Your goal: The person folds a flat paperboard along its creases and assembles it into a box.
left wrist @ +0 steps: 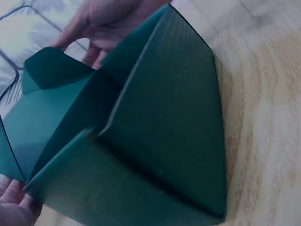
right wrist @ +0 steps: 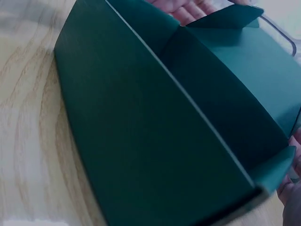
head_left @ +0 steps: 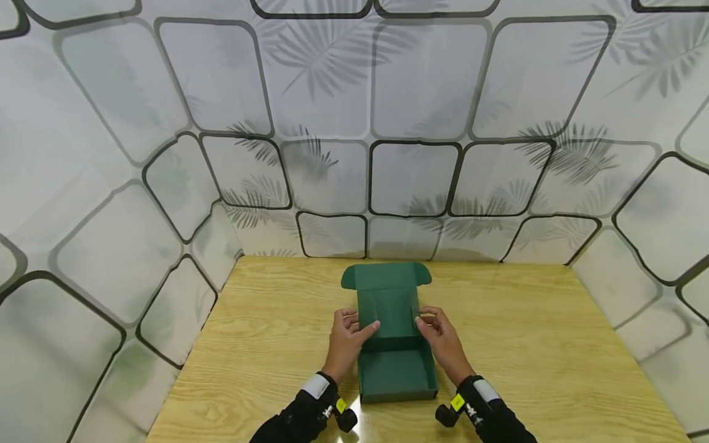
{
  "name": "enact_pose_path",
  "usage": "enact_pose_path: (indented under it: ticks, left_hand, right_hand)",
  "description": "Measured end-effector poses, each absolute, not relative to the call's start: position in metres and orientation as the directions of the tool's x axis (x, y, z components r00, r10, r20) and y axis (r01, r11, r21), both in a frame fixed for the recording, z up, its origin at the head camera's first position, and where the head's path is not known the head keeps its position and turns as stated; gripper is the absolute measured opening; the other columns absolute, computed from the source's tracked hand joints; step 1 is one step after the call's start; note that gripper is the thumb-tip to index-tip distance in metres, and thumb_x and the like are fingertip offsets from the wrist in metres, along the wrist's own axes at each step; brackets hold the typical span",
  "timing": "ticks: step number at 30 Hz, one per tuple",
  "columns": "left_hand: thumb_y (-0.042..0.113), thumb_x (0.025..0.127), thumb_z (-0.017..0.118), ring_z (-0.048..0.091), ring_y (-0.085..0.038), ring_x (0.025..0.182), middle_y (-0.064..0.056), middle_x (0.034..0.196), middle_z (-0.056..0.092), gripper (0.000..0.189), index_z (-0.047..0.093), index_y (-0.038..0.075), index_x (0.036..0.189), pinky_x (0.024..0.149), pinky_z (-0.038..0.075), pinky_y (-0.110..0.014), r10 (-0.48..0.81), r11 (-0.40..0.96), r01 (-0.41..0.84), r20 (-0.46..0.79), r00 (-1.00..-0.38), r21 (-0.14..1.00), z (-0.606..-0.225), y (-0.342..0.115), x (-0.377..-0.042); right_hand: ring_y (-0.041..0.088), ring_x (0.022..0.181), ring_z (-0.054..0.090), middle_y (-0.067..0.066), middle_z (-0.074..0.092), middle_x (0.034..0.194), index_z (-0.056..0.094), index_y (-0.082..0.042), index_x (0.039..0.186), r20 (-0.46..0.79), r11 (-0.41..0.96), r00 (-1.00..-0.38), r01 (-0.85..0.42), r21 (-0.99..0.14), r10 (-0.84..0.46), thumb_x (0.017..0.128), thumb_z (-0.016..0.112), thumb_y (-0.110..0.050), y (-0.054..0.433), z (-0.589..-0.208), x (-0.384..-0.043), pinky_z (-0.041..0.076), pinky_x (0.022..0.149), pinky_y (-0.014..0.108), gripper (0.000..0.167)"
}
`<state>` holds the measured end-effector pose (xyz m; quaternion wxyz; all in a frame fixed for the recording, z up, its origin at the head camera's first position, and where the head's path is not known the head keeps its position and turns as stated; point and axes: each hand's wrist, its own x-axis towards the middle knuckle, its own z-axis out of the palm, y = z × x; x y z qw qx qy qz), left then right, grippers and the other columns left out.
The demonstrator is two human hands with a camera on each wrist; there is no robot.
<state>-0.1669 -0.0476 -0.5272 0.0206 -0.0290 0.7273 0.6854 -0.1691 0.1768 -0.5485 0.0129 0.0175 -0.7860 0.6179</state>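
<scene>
A dark green cardboard box (head_left: 397, 372) stands on the table with its lid (head_left: 392, 307) raised at the far side. The lid's front flap (head_left: 386, 277), with rounded ears, spreads out beyond it. My left hand (head_left: 344, 344) pinches the lid's left edge, thumb in front and fingers behind. On the other edge my right hand (head_left: 445, 344) grips in the same way, thumb near the side flap. Both wrist views show the box's front wall (left wrist: 169, 113) close up, and side flaps (right wrist: 230, 18) folded inward. The part of the box's inside that shows holds nothing.
The box rests on a light wood-grain table (head_left: 277, 320). A pale curtain (head_left: 332, 178) with dark rounded outlines and leaf prints surrounds the table at the back and sides. Each wrist wears a black band with a small camera (head_left: 346, 419).
</scene>
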Motion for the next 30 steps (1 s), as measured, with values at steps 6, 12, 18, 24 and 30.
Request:
enact_pose_path:
  ticks: [6, 12, 18, 24, 30]
  left_hand:
    - [0.042, 0.073, 0.076, 0.057, -0.019, 0.104, -0.008, 0.115, 0.058, 0.078, 0.035, 0.013, 0.133, 0.09, 0.047, -0.039, 0.007, 0.169, 0.01, 0.009, -1.0, 0.986, -0.538, -0.043, -0.167]
    - [0.036, 0.083, 0.067, 0.053, -0.018, 0.113, -0.004, 0.127, 0.051, 0.067, 0.033, 0.021, 0.139, 0.093, 0.046, -0.034, 0.191, 0.044, 0.004, -0.004, -0.982, 0.999, -0.532, -0.056, -0.165]
    - [0.037, 0.091, 0.056, 0.035, -0.027, 0.134, -0.008, 0.148, 0.032, 0.067, 0.021, 0.025, 0.147, 0.105, 0.037, -0.042, 0.274, -0.017, -0.033, -0.027, -0.961, 0.999, -0.522, -0.064, -0.162]
    - [0.045, 0.094, 0.045, 0.009, -0.028, 0.143, -0.008, 0.155, 0.008, 0.07, 0.002, 0.033, 0.148, 0.112, 0.016, -0.053, 0.259, -0.045, -0.062, -0.048, -0.965, 0.997, -0.507, -0.061, -0.167]
    - [0.052, 0.098, 0.026, 0.004, -0.023, 0.143, 0.01, 0.155, 0.003, 0.055, 0.002, 0.042, 0.145, 0.112, 0.008, -0.056, 0.287, 0.035, 0.021, 0.01, -0.958, 0.999, -0.509, -0.048, -0.175]
  right_hand:
    - [0.017, 0.086, 0.056, 0.013, 0.056, 0.106, 0.034, -0.012, 0.135, -0.004, 0.227, -0.999, -0.004, -0.974, -0.033, 0.085, 0.066, -0.029, 0.176, -0.544, -0.169, 0.046, 0.075, 0.023, 0.061]
    - [0.028, 0.099, 0.054, 0.016, 0.054, 0.111, 0.032, -0.014, 0.14, 0.01, 0.264, -0.995, -0.037, -0.964, -0.104, 0.095, 0.05, -0.03, 0.177, -0.52, -0.158, 0.045, 0.084, 0.028, 0.051]
    - [0.034, 0.135, 0.029, 0.008, 0.023, 0.151, 0.021, -0.03, 0.146, 0.035, 0.211, -0.991, -0.062, -0.976, -0.132, 0.1, 0.025, -0.044, 0.192, -0.536, -0.165, 0.035, 0.1, 0.054, 0.048]
    - [0.031, 0.143, 0.002, 0.003, 0.001, 0.156, 0.0, -0.029, 0.149, 0.042, 0.203, -0.993, -0.064, -0.977, -0.109, 0.1, 0.024, -0.046, 0.194, -0.523, -0.166, 0.008, 0.11, 0.06, 0.057]
    - [0.029, 0.143, 0.004, -0.003, 0.004, 0.156, 0.003, -0.035, 0.148, 0.145, 0.179, -0.975, -0.175, -0.968, -0.167, 0.103, 0.019, -0.028, 0.185, -0.511, -0.165, 0.007, 0.108, 0.063, 0.048]
